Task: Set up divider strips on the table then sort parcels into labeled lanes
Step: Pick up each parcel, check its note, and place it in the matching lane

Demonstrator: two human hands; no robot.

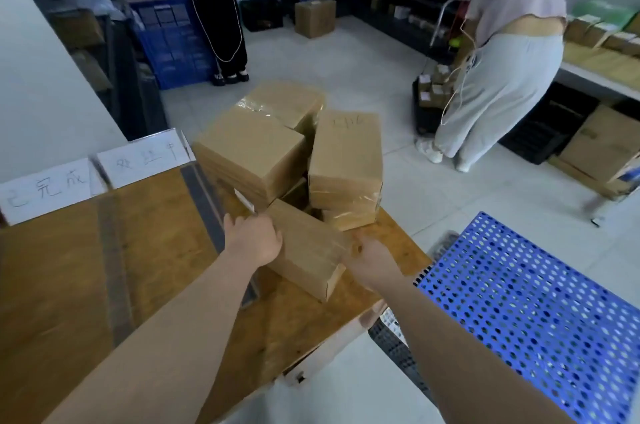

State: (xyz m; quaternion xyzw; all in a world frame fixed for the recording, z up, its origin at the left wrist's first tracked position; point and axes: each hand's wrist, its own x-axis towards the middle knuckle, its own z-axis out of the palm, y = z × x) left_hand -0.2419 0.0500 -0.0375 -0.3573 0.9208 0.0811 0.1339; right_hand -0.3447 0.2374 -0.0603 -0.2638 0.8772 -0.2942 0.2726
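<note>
A brown cardboard parcel (304, 250) lies on the wooden table (166, 250) near its right edge. My left hand (252, 238) grips its left end and my right hand (372, 259) grips its right end. Behind it stands a pile of taped parcels: one large box (249, 153), one upright box (346, 153) and one further back (287, 101). Two grey divider strips lie on the table, one (112, 261) at the left and one (204, 202) beside my left arm. Two white lane labels (45, 188) (145, 155) with handwriting stand at the table's far edge.
A blue perforated crate (526, 313) stands right of the table. Two people work across the room, one in black (218, 8) at blue crates, one bent over a trolley (502, 70). A carton (315, 17) sits on the floor near dark shelves.
</note>
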